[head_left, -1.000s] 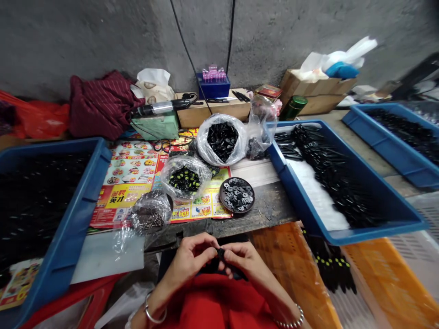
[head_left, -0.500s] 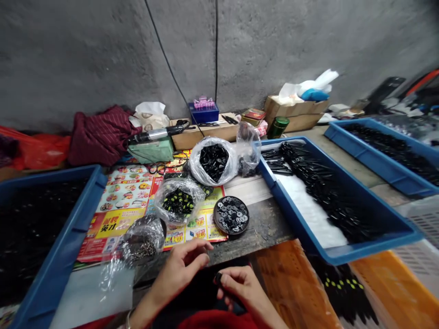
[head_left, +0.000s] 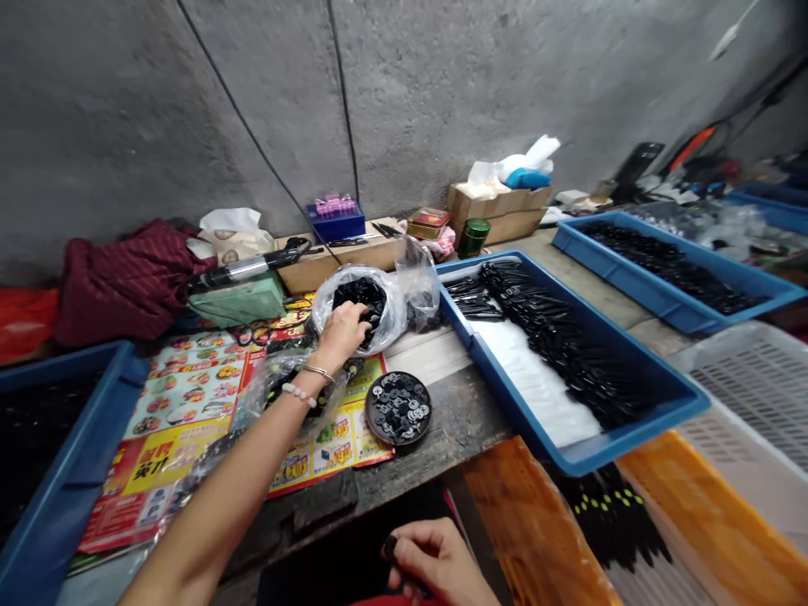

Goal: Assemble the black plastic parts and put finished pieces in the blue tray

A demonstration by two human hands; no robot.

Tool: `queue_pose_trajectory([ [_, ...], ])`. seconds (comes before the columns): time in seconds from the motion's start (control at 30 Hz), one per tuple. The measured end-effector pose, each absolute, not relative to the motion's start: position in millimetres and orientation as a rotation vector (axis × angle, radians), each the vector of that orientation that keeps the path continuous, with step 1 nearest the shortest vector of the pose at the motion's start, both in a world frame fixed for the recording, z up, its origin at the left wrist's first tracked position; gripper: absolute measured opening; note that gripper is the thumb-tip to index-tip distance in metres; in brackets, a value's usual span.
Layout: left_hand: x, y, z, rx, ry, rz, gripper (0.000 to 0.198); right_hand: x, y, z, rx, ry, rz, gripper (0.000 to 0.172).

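Note:
My left hand (head_left: 342,330) is stretched forward into the mouth of a clear plastic bag of black parts (head_left: 366,296) at the back of the table; its fingertips are curled down among the parts and mostly hidden. My right hand (head_left: 429,560) stays low at the near edge, fingers closed round a small black part (head_left: 390,548). Under my left forearm lies a second clear bag with black and yellow-green pieces (head_left: 278,389). A round black dish of small dark washers (head_left: 399,408) sits just right of my left wrist.
A blue tray of black stick-like parts (head_left: 568,353) fills the right side, another blue tray (head_left: 669,273) lies beyond it, and a third blue tray (head_left: 56,471) at the left. Orange crate (head_left: 543,539) and white crate (head_left: 751,396) sit near right. Boxes, a maroon cloth and cables line the wall.
My left hand left the right hand and reached forward into the bag of black parts. The right hand stayed low with its part. The view swung to the right.

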State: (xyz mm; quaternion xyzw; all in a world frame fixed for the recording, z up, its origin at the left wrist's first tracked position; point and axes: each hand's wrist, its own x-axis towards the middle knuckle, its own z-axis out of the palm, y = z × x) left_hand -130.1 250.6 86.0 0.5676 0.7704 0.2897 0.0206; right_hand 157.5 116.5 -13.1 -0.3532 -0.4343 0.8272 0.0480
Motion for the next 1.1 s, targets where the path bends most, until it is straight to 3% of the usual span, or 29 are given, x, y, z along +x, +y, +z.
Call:
queue_pose_trajectory([
  [0.17,-137.2,254.1,80.7,1.753,2.352,0.939,0.027,158.4,117.0,-15.7,-1.108,-1.273,2.522,0.067],
  [0.43,-116.1,220.0,92.8,1.528,2.151,1.293,0.042,163.0,127.9,-1.9,-1.081,-1.345,2.499,0.064],
  [0.7,-45.6,107.4,81.5,0.74,1.288,1.226,0.028,166.1,125.5,-5.0,-1.078,-1.396,2.352,0.063],
  [1.1,-27.0,56.0,52.9,0.498,1.222,1.261,0.032,160.0,120.2,1.2,-1.001,-1.515,2.203,0.052],
])
